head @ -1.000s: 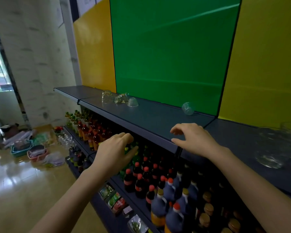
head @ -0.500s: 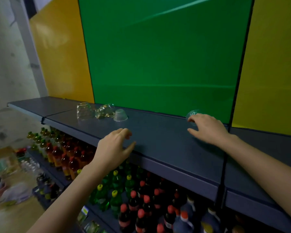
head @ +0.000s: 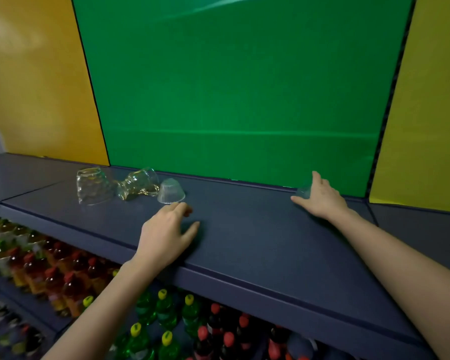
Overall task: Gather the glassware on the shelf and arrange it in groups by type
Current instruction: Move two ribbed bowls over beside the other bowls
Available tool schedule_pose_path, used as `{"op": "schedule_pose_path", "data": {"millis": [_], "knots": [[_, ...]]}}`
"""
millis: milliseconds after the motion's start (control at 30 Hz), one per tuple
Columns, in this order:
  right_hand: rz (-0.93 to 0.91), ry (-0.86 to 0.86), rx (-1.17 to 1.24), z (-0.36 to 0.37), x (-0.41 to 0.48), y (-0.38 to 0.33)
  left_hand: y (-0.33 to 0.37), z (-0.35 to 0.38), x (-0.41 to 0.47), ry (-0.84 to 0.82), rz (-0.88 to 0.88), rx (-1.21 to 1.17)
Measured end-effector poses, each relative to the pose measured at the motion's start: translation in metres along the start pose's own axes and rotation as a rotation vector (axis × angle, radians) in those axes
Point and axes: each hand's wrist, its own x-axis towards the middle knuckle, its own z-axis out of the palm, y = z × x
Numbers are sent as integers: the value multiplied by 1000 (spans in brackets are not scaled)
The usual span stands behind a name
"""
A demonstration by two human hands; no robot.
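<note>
- My right hand [head: 320, 197] meets a small clear glass [head: 304, 192] at the shelf's back edge, centre right of frame. The thumb is low and the fingers reach over it. I cannot tell whether the grip has closed.
- My left hand [head: 166, 235] rests loosely curled and empty on the shelf [head: 244, 242], just short of an upturned ribbed cup [head: 170, 190], likely its next pick.
- Left of that cup, a tipped glass [head: 138, 184] and a tumbler [head: 92, 185] lie unsorted.
- Both forearms reach up over the shelf's front edge.

Single head view, looking forward and down, close over dark shelf [head: 244, 242] top.
</note>
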Motion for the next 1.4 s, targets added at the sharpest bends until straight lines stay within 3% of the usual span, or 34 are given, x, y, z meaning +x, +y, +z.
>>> {"op": "schedule_pose_path", "data": {"millis": [200, 367, 767, 1100, 1267, 1400], "knots": [[85, 45, -23, 7, 6, -28, -57, 0, 31, 15, 26, -24], [13, 31, 73, 17, -7, -73, -90, 3, 58, -18, 79, -35], [-89, -65, 239, 28, -68, -156, -102, 36, 134, -441, 76, 99], [-12, -9, 288, 38, -90, -166, -108, 33, 142, -430, 89, 139], [29, 19, 343, 36, -98, -163, -103, 30, 139, -288, 88, -54], [56, 37, 351, 31, -103, -158, -98, 29, 141, -263, -3, -449]]}}
